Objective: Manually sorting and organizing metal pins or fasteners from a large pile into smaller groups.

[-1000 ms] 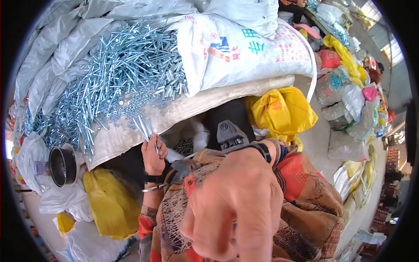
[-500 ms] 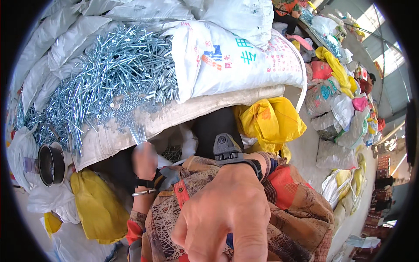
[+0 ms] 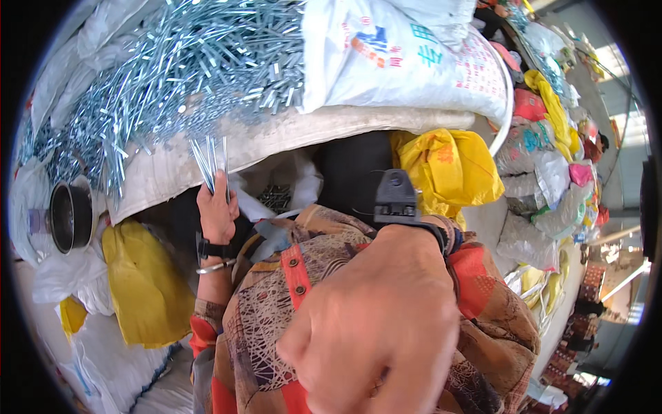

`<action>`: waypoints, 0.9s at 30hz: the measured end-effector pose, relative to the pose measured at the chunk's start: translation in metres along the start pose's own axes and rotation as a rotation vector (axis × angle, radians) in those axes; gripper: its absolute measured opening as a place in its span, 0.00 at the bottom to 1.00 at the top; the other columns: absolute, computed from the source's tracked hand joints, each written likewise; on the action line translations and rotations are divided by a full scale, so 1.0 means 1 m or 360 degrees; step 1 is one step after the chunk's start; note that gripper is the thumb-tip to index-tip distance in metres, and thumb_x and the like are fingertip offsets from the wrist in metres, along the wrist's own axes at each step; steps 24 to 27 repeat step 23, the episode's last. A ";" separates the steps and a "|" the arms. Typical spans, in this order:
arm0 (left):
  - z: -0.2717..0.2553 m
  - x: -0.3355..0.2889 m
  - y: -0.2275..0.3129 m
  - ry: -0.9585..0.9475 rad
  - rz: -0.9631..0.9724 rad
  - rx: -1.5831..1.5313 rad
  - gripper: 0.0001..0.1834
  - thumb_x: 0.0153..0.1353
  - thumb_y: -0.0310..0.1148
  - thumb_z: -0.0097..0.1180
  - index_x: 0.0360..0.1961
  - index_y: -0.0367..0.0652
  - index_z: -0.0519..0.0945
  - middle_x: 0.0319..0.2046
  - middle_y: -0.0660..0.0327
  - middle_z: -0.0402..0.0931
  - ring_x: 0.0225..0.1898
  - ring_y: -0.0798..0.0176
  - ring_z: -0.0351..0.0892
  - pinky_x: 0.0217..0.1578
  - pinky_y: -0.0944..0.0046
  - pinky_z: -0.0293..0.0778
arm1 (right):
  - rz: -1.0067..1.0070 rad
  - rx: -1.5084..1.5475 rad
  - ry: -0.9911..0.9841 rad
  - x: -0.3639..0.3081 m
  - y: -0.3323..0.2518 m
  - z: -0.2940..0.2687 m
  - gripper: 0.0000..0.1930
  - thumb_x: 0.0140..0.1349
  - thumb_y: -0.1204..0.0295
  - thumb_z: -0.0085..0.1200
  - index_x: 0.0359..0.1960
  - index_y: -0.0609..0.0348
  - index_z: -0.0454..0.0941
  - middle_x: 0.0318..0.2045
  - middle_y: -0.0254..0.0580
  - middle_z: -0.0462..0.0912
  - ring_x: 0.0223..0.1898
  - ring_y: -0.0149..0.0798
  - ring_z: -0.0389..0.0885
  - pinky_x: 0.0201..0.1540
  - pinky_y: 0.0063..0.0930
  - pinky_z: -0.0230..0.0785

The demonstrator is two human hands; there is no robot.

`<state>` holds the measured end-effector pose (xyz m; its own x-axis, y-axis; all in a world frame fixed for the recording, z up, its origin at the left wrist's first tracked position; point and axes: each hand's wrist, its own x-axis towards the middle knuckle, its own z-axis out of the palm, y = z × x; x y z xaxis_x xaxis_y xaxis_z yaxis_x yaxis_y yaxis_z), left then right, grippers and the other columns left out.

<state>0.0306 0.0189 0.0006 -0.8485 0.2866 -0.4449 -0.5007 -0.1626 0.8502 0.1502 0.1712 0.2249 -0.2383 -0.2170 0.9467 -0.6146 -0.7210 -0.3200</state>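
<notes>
My left hand (image 3: 218, 210) is closed around several thin, silvery metal rods (image 3: 207, 157), which fan upward from the fingers. It is just below the edge of a pale cloth-covered work surface (image 3: 276, 139). Beyond it spreads a big heap of similar metal rods (image 3: 183, 52), with short metal sleeves on its right side (image 3: 279, 84) and small nut-like pieces (image 3: 196, 117) in front. My right hand (image 3: 376, 321) looms large and slightly blurred over my lap, its back toward me. Its fingers bend down out of sight, so what they do is hidden.
A printed white sack (image 3: 407, 65) lies right of the heap. Yellow bags (image 3: 452, 169) hang at the right and left (image 3: 141, 286). A dark round pan (image 3: 71, 217) stands at the left. Below the surface, an open white bag holds dark metal pieces (image 3: 278, 196). Filled sacks (image 3: 527, 238) are piled right.
The work surface and heap sit higher in view. My left hand, blurred before, now shows clearly with its rods more upright. My right hand remains close in front and has moved slightly right.
</notes>
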 end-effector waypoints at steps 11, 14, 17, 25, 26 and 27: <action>-0.049 0.026 0.018 0.0251 0.0522 0.0418 0.14 0.66 0.40 0.60 0.31 0.44 0.72 0.18 0.70 0.69 0.15 0.79 0.64 0.13 0.75 0.60 | 0.1709 -0.2291 0.0152 -0.157 0.037 -0.176 0.06 0.63 0.74 0.51 0.34 0.65 0.78 0.31 0.55 0.82 0.34 0.59 0.81 0.37 0.47 0.73; -0.050 0.026 0.012 0.0180 0.0572 0.0460 0.13 0.66 0.41 0.60 0.32 0.44 0.73 0.18 0.71 0.69 0.15 0.80 0.63 0.13 0.76 0.59 | 0.1852 -0.2414 0.0258 -0.176 0.054 -0.190 0.08 0.62 0.71 0.53 0.35 0.65 0.76 0.31 0.58 0.82 0.35 0.61 0.81 0.38 0.52 0.72; -0.048 0.025 0.011 0.0122 0.0589 0.0487 0.13 0.67 0.41 0.59 0.33 0.45 0.72 0.18 0.72 0.67 0.15 0.80 0.62 0.13 0.77 0.57 | 0.2297 -0.2629 0.0200 -0.174 0.075 -0.186 0.12 0.60 0.67 0.56 0.38 0.65 0.73 0.30 0.59 0.82 0.36 0.62 0.81 0.40 0.54 0.71; -0.048 0.026 0.013 0.0106 0.0562 0.0389 0.13 0.65 0.40 0.62 0.33 0.43 0.74 0.18 0.69 0.71 0.16 0.78 0.66 0.15 0.74 0.62 | 0.2327 -0.2732 0.0348 -0.181 0.088 -0.198 0.16 0.55 0.70 0.64 0.42 0.60 0.73 0.30 0.56 0.84 0.36 0.59 0.84 0.40 0.48 0.74; -0.048 0.026 0.013 0.0106 0.0562 0.0389 0.13 0.65 0.40 0.62 0.33 0.43 0.74 0.18 0.69 0.71 0.16 0.78 0.66 0.15 0.74 0.62 | 0.2327 -0.2732 0.0348 -0.181 0.088 -0.198 0.16 0.55 0.70 0.64 0.42 0.60 0.73 0.30 0.56 0.84 0.36 0.59 0.84 0.40 0.48 0.74; -0.048 0.026 0.013 0.0106 0.0562 0.0389 0.13 0.65 0.40 0.62 0.33 0.43 0.74 0.18 0.69 0.71 0.16 0.78 0.66 0.15 0.74 0.62 | 0.2327 -0.2732 0.0348 -0.181 0.088 -0.198 0.16 0.55 0.70 0.64 0.42 0.60 0.73 0.30 0.56 0.84 0.36 0.59 0.84 0.40 0.48 0.74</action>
